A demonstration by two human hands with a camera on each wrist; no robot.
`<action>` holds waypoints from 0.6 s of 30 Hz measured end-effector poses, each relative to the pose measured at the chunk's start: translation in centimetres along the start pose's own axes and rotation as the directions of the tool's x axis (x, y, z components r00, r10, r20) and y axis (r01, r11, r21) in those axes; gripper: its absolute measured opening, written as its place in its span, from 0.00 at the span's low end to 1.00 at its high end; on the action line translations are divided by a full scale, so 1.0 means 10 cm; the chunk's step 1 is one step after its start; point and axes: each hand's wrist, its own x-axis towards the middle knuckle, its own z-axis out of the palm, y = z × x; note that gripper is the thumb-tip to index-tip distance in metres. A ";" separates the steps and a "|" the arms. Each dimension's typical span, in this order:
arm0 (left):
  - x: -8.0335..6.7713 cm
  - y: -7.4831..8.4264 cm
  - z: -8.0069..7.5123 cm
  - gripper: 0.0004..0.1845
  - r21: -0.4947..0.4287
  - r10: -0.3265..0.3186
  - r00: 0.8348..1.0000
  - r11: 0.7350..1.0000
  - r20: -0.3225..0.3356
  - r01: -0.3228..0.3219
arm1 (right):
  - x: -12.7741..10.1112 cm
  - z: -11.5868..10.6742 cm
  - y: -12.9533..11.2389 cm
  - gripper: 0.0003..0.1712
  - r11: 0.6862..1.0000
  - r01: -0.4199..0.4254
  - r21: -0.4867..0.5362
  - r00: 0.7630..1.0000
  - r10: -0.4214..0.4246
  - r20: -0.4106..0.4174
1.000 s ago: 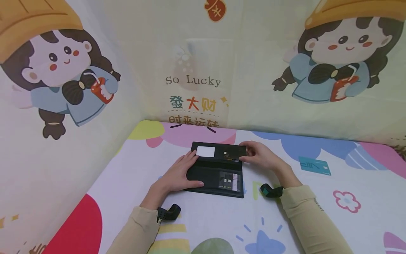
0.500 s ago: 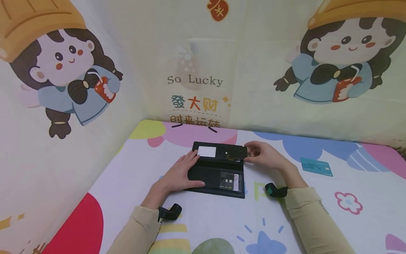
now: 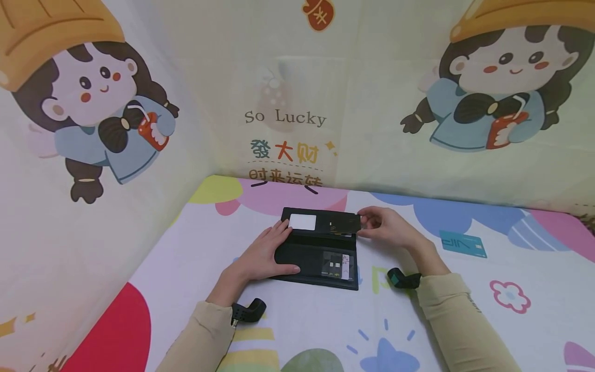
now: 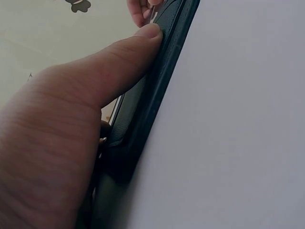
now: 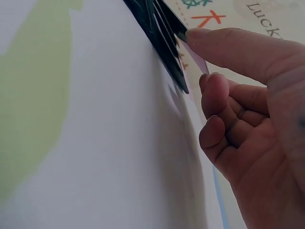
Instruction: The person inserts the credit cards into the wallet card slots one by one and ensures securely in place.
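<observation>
A black wallet (image 3: 297, 258) lies unfolded on the table. Across its left side rests my left hand (image 3: 265, 253), fingers extended over the upper panel and thumb on the lower one; the left wrist view shows that thumb (image 4: 128, 55) along the wallet's edge. At the upper panel's right end, my right hand (image 3: 386, 226) pinches the outer end of a black card (image 3: 346, 223) between thumb and fingers. The card's inner end is hidden in a slot, with gold lettering partly showing. From the right wrist, the card (image 5: 199, 58) appears nearly edge-on.
A teal card (image 3: 463, 244) lies on the patterned tablecloth (image 3: 418, 320) right of the wallet. The wallet has a white window (image 3: 302, 222) at upper left and a clear pocket (image 3: 337, 265) with cards at lower right. A printed wall covering (image 3: 372, 103) stands behind the table.
My right hand's hold has shifted slightly right toward the card's end. Since half a second ago the black card has slid a little left, hiding more lettering. My left hand stays put.
</observation>
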 end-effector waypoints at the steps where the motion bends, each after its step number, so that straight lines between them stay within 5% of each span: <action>1: 0.00 0.00 0.00 0.56 -0.003 0.001 1.000 1.000 -0.001 -0.001 | 0.00 0.01 0.00 0.29 1.000 -0.002 -0.007 1.000 0.002 0.001; 18: 0.00 0.00 0.00 0.56 -0.005 0.004 1.000 1.000 -0.007 -0.004 | 0.05 0.11 -0.02 0.27 0.999 0.047 -0.014 0.999 -0.047 -0.006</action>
